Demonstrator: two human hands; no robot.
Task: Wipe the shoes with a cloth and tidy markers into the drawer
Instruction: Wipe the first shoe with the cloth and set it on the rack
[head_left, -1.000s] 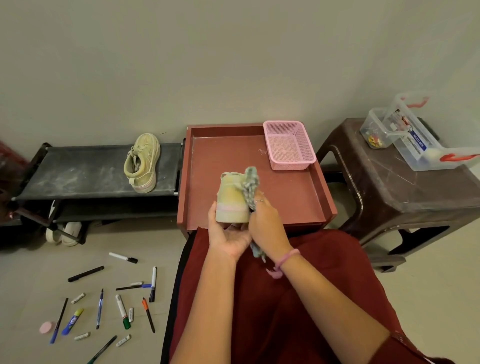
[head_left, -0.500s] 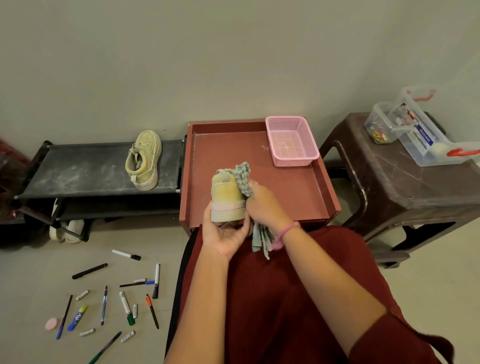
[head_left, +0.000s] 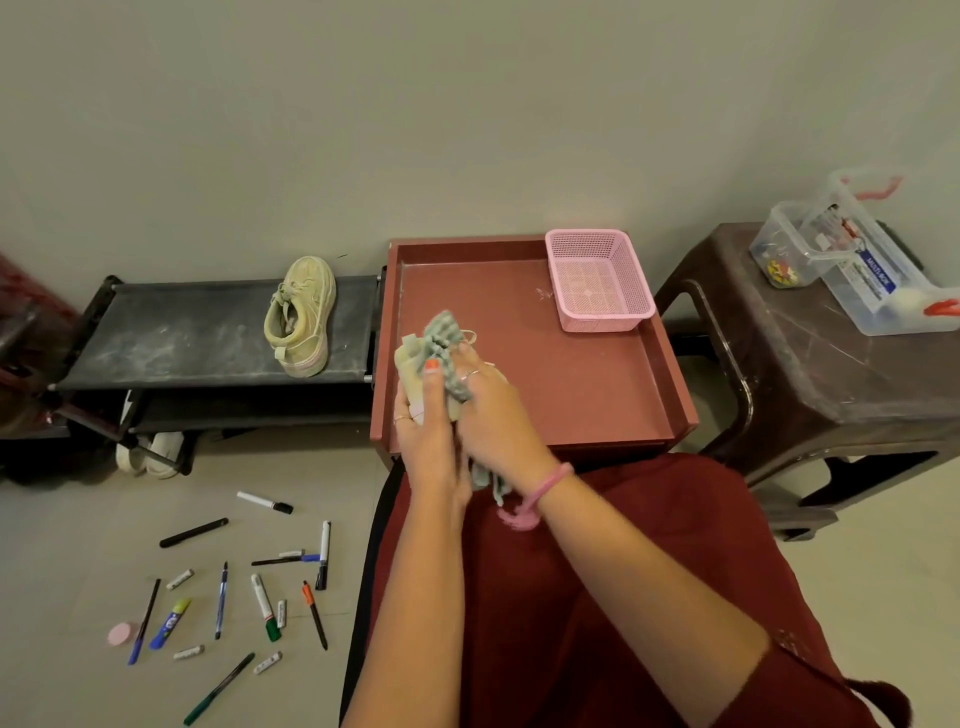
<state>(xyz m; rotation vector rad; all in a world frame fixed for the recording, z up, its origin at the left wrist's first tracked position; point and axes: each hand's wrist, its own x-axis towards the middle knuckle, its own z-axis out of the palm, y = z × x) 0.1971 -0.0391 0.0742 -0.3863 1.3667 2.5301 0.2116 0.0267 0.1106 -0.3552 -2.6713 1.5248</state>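
Rubbing away: right hand (head_left: 485, 410) clutches the checked cloth (head_left: 441, 345) against the pale sneaker (head_left: 410, 364), which the left hand (head_left: 428, 441) grips above the red tray (head_left: 670, 364). Risk: loose grip, shoe drops onto it. Markers (head_left: 262, 603) lie scattered on the floor.

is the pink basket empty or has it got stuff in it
Empty. The pink basket sits upright in the red tray's far right corner, and its mesh floor shows bare.
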